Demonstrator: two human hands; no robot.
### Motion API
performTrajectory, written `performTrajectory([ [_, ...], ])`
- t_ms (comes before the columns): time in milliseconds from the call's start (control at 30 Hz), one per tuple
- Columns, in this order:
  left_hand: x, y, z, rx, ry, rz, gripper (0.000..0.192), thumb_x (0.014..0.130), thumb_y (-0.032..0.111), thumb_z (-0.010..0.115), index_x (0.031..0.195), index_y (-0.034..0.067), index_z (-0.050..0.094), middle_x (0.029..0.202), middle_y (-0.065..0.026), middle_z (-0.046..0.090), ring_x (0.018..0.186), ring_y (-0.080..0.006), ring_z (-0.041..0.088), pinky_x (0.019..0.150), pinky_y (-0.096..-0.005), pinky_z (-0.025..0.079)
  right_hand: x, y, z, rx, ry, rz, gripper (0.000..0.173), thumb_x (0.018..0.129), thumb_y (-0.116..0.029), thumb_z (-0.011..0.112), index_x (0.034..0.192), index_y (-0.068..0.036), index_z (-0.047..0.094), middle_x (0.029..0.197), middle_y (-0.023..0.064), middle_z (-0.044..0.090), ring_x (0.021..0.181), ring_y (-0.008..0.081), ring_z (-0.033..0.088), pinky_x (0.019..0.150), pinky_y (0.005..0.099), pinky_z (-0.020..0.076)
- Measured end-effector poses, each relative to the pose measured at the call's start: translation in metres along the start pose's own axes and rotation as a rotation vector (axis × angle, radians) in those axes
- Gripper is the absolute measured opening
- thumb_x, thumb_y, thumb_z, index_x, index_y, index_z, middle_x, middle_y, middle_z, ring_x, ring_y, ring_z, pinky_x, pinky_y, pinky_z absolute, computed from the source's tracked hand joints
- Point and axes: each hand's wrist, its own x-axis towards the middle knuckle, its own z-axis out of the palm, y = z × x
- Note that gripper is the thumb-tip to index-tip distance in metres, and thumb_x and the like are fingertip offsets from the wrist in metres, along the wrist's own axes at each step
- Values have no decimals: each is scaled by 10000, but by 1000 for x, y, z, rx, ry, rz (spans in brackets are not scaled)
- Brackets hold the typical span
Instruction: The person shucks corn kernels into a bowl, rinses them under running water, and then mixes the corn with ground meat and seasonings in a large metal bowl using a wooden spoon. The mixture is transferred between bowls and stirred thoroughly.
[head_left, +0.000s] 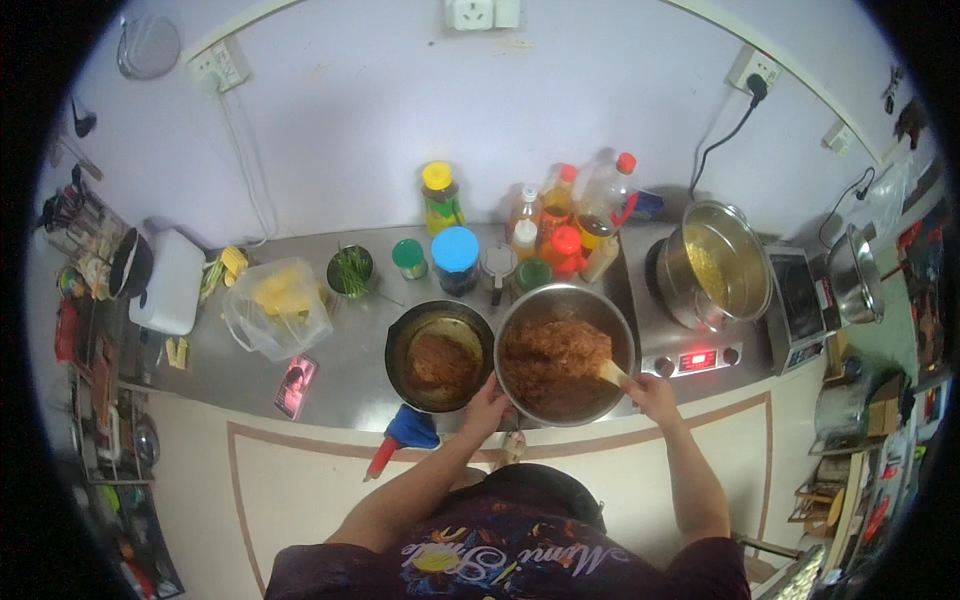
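A stainless steel bowl (628, 330) of reddish-brown minced food (551, 345) stands at the counter's front edge. My left hand (489, 409) grips its lower left rim. In my right hand (651, 397) is the handle of a pale, apparently wooden spatula (615, 373), its far end buried in the food. Directly left of the bowl, a dark frying pan (397, 341) holds a smaller brown mound (446, 360) in oily residue. The pan's red handle (382, 459), partly wrapped in a blue cloth (412, 428), juts over the front edge.
Behind the bowl are sauce bottles (559, 210), a blue-lidded jar (454, 251) and a glass jug (498, 264). Rightward, a steel pot (724, 274) stands on a lit induction cooker (690, 360). Leftward lie a bowl of chopped greens (350, 271), a plastic bag (277, 307) and a phone (295, 386).
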Motion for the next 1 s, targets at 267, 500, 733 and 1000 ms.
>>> performTrajectory([
  [267, -61, 14, -70, 219, 89, 72, 369, 897, 136, 495, 1248, 24, 470, 1040, -79, 599, 778, -127, 604, 639, -242, 468, -9, -82, -13, -28, 5, -25, 316, 793, -333, 645, 773, -20, 614, 541, 9, 531, 476, 86, 486, 445, 256, 391],
  [500, -105, 0, -147, 116, 651, 229, 256, 881, 91, 494, 1119, 20, 557, 895, -72, 625, 704, -107, 575, 640, -242, 466, -21, -175, 60, -491, 257, -569, 210, 773, -273, 649, 802, -73, 591, 656, 122, 612, 562, 222, 602, 505, 350, 468],
  [733, -102, -5, -176, 640, 523, 182, 341, 813, 242, 588, 1076, 26, 572, 995, -164, 601, 916, -299, 585, 792, -380, 469, -5, -186, 181, -811, 196, -611, 79, 808, -157, 501, 760, -95, 514, 675, 91, 573, 598, 287, 601, 507, 407, 473],
  [1000, -80, 12, -161, 741, 213, -95, 447, 814, 369, 582, 1129, 53, 554, 1025, -166, 620, 957, -320, 589, 808, -400, 460, 5, -160, 198, -892, 28, -606, 289, 789, -102, 518, 1077, -116, 517, 744, 78, 588, 625, 241, 615, 494, 364, 489],
])
